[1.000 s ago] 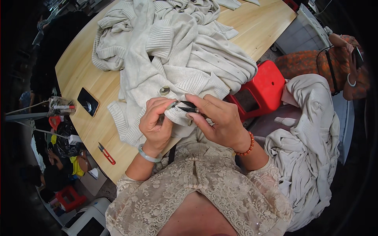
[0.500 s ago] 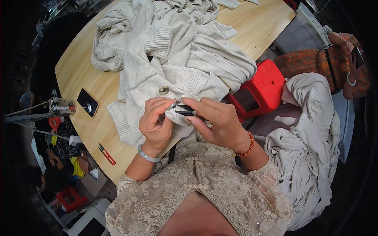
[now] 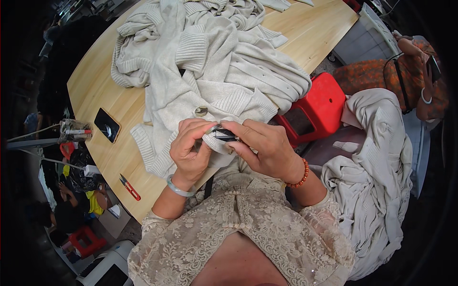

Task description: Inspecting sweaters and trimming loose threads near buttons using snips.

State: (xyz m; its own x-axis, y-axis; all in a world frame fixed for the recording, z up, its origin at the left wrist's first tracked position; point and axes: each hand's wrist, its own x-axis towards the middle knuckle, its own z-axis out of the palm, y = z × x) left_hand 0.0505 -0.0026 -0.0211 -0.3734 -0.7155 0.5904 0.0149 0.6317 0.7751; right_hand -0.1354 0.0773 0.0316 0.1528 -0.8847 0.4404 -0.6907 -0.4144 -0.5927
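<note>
A cream knitted cardigan [image 3: 164,107] lies over the table's near edge. My left hand [image 3: 191,145] is closed, pinching a folded edge of its knit between thumb and forefinger. Against that fold I see a grey-brown button [image 3: 214,128] at the fingertips. My right hand [image 3: 269,148] is closed around a small black-bladed tool that looks like thread snips [image 3: 225,136], its dark end resting at the fold beside the button; the handle is hidden in the palm. Another button [image 3: 201,111] shows on the knit just beyond my left fingers.
On the wooden table [image 3: 88,86] lie a phone [image 3: 107,125] and red-handled thread snips [image 3: 130,188], at the left. A red stool [image 3: 324,107] stands right of the table. More cream knitwear [image 3: 367,190] is heaped at my right. A person in orange patterned clothing [image 3: 367,81] is beyond it.
Both hands have shifted very slightly to the right with the knit fold. The black tool has tilted a little at the button; both grips stay the same.
</note>
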